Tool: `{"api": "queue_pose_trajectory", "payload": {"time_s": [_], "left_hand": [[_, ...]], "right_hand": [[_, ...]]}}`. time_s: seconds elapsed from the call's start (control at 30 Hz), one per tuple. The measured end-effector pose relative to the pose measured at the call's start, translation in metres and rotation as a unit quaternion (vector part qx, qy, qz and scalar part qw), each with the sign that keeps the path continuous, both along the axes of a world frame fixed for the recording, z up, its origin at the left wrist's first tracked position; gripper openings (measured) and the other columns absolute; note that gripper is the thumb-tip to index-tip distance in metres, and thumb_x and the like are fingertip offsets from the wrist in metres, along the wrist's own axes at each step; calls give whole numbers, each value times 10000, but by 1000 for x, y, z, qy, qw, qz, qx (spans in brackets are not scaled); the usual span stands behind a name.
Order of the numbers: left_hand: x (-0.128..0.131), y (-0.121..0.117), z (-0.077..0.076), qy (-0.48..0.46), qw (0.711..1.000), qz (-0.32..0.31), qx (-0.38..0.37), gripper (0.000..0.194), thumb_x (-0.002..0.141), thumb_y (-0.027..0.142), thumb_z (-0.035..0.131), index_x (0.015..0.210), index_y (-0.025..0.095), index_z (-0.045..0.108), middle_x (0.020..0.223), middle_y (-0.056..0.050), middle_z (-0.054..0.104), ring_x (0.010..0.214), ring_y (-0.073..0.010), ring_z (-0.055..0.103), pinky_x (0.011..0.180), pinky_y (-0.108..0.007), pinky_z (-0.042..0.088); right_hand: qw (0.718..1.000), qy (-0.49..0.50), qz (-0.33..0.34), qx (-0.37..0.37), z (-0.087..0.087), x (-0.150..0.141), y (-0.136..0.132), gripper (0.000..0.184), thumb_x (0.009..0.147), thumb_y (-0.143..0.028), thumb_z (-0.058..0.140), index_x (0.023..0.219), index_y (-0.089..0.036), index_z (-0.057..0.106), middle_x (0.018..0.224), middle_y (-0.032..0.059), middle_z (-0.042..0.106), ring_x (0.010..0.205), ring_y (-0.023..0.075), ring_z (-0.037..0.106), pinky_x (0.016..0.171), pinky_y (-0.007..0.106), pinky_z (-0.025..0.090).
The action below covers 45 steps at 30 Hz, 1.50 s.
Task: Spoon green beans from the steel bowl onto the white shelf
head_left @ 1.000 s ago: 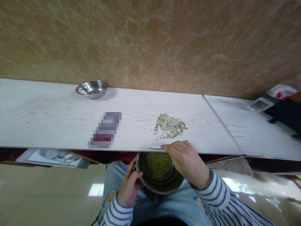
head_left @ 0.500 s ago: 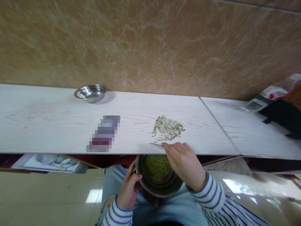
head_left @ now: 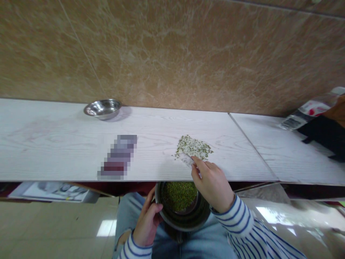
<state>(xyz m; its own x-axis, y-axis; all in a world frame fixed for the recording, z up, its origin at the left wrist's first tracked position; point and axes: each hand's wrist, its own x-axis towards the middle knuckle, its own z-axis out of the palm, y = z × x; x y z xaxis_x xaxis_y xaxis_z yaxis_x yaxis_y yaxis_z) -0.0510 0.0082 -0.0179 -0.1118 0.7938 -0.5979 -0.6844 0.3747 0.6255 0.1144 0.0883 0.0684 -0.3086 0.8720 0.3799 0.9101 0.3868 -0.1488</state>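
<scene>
My left hand [head_left: 148, 218] grips the left rim of a metal bowl [head_left: 185, 226], thumb on the edge. The bowl is over my lap, just below the counter's front edge, with small green beans [head_left: 180, 196] inside. My right hand [head_left: 212, 183] is closed on a thin, flat, card-like piece [head_left: 186, 159], whose exact kind I cannot make out. This piece is tilted at the near left side of a spread of green beans mixed with white grains [head_left: 193, 146] on the counter. My right forearm passes above the bowl's right side.
A shallow steel bowl [head_left: 102, 109] stands near the wall at back left. A blurred-out flat item [head_left: 118, 156] lies left on the white counter [head_left: 153, 144]. At the right are a clear plastic bottle [head_left: 299, 115] and a black object [head_left: 323, 133]. An open drawer [head_left: 54, 190] shows below left.
My right hand has turned the flat piece, showing its face, and moved it up to the near edge of the spread mixture. My left hand keeps its hold on the bowl.
</scene>
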Motion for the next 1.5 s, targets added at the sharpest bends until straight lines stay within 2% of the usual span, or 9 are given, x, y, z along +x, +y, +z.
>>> {"api": "queue_pose_trajectory", "payload": {"time_s": [0.13,0.23,0.33,0.63,0.9,1.17,1.27,1.37,1.5], "left_hand": [[-2,0,-2,8,1000,0,-12,615,578,157,564,1182,249,493,968,-17,647,868,-205,579,679,-310,465],[-3,0,-5,4,1000,7,-9,593,578,153,561,1160,254,505,1004,-15,642,889,-203,579,700,-308,462],[-5,-1,-6,5,1000,17,-6,578,585,159,569,1152,253,512,1035,-23,635,917,-213,577,724,-319,463],[3,0,1,-12,1000,5,-10,590,594,140,570,1173,229,497,975,-33,650,893,-224,587,718,-338,471],[9,0,-1,-3,1000,-7,-6,633,584,159,576,1207,224,487,988,-44,649,814,-212,584,668,-331,469],[14,2,-3,3,1000,-22,-4,656,567,174,572,1215,238,488,985,-46,653,854,-231,584,673,-328,459],[14,2,-3,-3,1000,-23,3,634,571,174,581,1196,233,492,981,-40,650,856,-222,582,686,-325,457],[13,2,-3,-3,1000,-22,-1,618,568,171,579,1179,235,506,986,-32,647,857,-213,576,694,-318,452],[13,3,-4,1,1000,-21,-6,609,554,180,578,1158,237,526,987,-35,647,853,-218,574,689,-321,449]], "right_hand": [[998,67,8,-16,2,-31,5,298,839,-195,389,1107,-154,513,852,52,651,695,147,594,651,255,418],[996,71,-11,-51,-2,-53,14,283,827,-199,395,1080,-166,518,850,59,644,706,158,603,641,261,421],[994,69,-35,-78,-7,-59,23,283,814,-196,405,1070,-155,520,784,60,642,706,173,607,644,272,419],[991,69,-92,-70,-11,-22,30,268,794,-208,431,1032,-148,538,729,56,653,647,172,605,599,268,402],[990,61,-109,-70,-9,1,30,280,790,-210,436,1035,-144,554,723,55,661,653,172,609,601,267,400],[994,55,-83,-50,4,20,26,293,804,-213,424,1068,-196,550,764,22,666,629,148,601,583,252,393],[997,52,-51,-27,8,26,22,275,834,-222,419,1077,-207,547,834,23,664,667,137,595,629,250,392],[1000,10,-5,9,9,29,19,262,861,-211,407,1078,-201,554,863,38,656,747,139,586,693,261,366],[997,-58,18,52,7,27,20,253,862,-188,433,1074,-197,569,818,39,654,774,144,561,682,280,311]]}}
